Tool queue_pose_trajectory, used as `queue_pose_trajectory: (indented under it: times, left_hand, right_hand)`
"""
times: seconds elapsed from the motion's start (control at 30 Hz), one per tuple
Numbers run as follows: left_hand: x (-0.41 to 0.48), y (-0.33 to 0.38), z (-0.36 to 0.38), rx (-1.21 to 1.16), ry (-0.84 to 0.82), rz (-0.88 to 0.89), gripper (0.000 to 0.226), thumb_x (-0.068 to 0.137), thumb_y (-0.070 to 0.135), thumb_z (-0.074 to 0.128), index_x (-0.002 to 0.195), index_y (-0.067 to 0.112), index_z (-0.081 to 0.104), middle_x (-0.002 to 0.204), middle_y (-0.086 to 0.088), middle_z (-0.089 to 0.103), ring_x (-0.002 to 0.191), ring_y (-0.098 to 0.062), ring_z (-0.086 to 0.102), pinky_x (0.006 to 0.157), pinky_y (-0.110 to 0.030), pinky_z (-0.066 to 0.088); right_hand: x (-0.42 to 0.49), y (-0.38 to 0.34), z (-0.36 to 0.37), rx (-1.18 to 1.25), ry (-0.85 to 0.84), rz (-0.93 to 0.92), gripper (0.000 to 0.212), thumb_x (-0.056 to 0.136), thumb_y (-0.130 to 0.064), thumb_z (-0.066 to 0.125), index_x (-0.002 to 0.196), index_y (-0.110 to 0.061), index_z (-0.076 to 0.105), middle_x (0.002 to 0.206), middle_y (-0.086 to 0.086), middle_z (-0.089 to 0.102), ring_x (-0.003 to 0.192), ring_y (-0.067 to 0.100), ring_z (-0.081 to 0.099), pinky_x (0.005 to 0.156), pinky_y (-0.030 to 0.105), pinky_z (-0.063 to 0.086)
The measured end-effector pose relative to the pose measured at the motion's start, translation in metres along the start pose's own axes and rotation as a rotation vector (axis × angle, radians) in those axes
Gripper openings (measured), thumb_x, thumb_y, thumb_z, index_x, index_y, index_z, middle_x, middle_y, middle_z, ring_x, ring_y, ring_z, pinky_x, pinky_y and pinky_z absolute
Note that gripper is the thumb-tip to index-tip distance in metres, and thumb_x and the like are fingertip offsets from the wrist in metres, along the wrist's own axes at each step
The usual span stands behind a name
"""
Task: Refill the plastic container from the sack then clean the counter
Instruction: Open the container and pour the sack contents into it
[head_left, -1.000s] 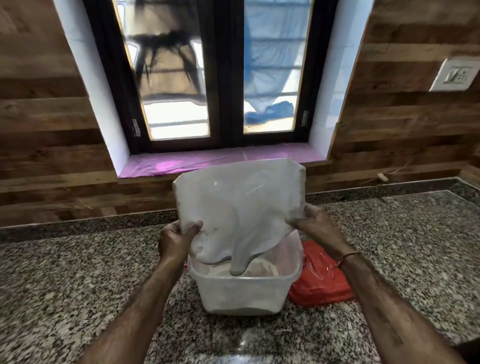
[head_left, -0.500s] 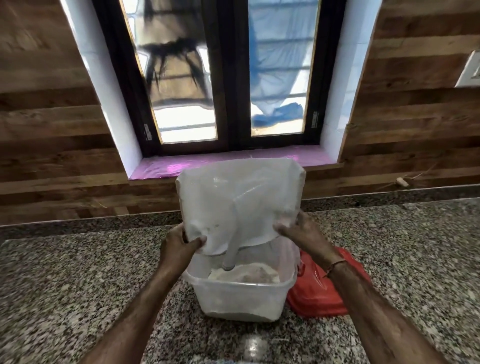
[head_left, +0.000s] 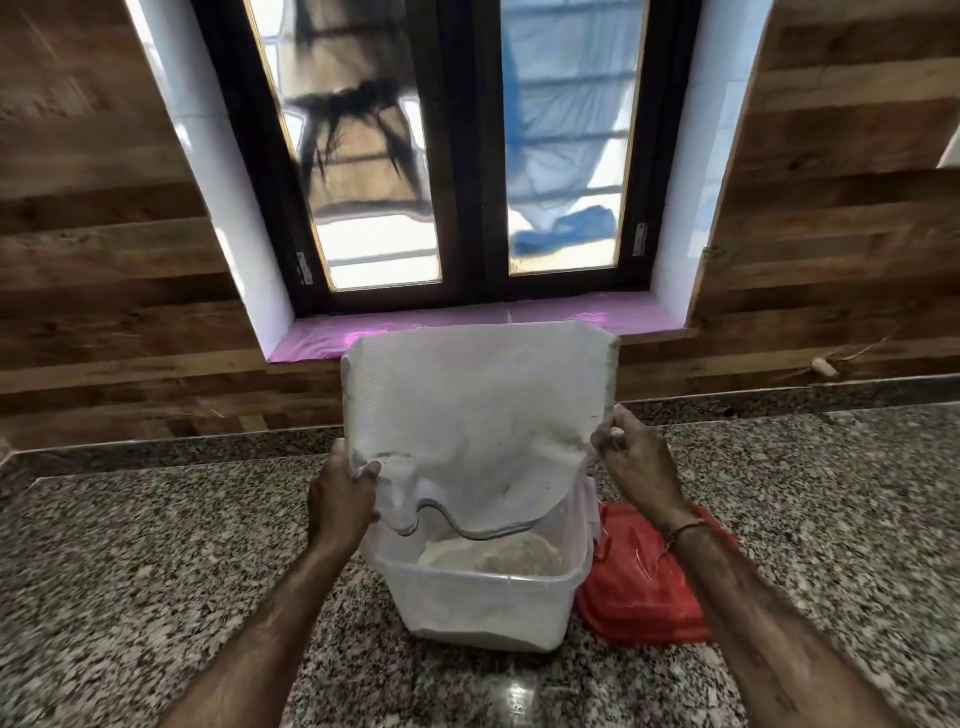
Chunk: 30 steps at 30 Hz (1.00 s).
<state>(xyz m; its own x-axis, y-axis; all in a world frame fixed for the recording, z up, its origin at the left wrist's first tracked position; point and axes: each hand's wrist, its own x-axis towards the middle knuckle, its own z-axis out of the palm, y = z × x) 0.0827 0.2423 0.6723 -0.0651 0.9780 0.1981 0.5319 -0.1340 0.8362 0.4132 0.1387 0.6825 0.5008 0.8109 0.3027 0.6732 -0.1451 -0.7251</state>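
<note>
The upturned white woven sack (head_left: 478, 415) hides the far rim of the translucent plastic container (head_left: 483, 603), which stands at frame centre on the speckled granite counter (head_left: 130, 571). The right forearm half covers a red plastic lid (head_left: 644, 597). The left hand (head_left: 340, 501) and right hand (head_left: 641, 467) each pinch a sack edge, and the sack's mouth droops between them into the container.

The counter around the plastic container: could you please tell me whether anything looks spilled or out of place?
Nothing stands out. The sack, gripped by the left hand and right hand, hangs mouth-down over the plastic container, and no powder shows on the counter, though its speckles could hide some.
</note>
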Motion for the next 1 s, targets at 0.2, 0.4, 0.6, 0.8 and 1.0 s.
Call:
queue_pose_trajectory:
  times: [0.2,0.4,0.6,0.8,1.0]
  left_hand:
    - [0.002,-0.008,-0.002,-0.142,-0.028,-0.041,0.011,0.095,0.019,0.069,0.103,0.014,0.065,0.092,-0.012,0.075,0.069,-0.027,0.075,0.056,-0.050,0.063]
    - [-0.010,-0.014,-0.002,-0.159,-0.092,-0.044,0.034,0.081,0.034,0.076,0.114,0.025,0.072,0.098,0.003,0.078,0.087,-0.022,0.074,0.077,-0.047,0.062]
    - [-0.001,-0.014,-0.003,-0.456,-0.094,-0.181,0.021,0.080,0.017,0.084,0.099,0.015,0.076,0.097,-0.012,0.079,0.094,-0.036,0.074,0.084,-0.055,0.060]
    - [0.003,0.000,-0.001,-0.561,-0.191,-0.254,0.014,0.085,0.002,0.077,0.098,0.006,0.074,0.094,-0.011,0.080,0.090,-0.035,0.076,0.080,-0.046,0.063]
    - [0.020,-0.003,-0.004,-0.567,-0.282,-0.352,0.016,0.085,0.005,0.078,0.100,0.005,0.073,0.099,-0.017,0.079,0.090,-0.037,0.077,0.083,-0.055,0.063]
  right_hand:
    - [0.000,-0.011,0.014,0.064,-0.016,-0.038,0.006,0.098,-0.034,0.051,0.103,-0.031,0.052,0.086,0.004,0.075,0.079,0.034,0.073,0.069,0.049,0.058]
    - [-0.015,-0.009,0.033,-0.095,-0.135,-0.124,0.026,0.087,-0.025,0.072,0.112,-0.019,0.066,0.090,0.004,0.079,0.082,0.030,0.075,0.068,0.037,0.055]
    - [-0.002,-0.006,0.026,0.017,-0.072,-0.009,0.019,0.090,-0.019,0.069,0.109,-0.018,0.066,0.093,0.007,0.078,0.087,0.032,0.074,0.074,0.045,0.058]
    - [0.009,-0.006,0.021,0.028,-0.177,0.013,0.013,0.085,-0.030,0.063,0.095,-0.025,0.069,0.084,-0.009,0.076,0.079,0.016,0.072,0.073,0.048,0.060]
    - [0.014,-0.012,0.022,0.113,-0.112,0.128,0.009,0.093,-0.017,0.062,0.090,-0.019,0.070,0.082,-0.002,0.075,0.074,0.023,0.071,0.064,0.040,0.058]
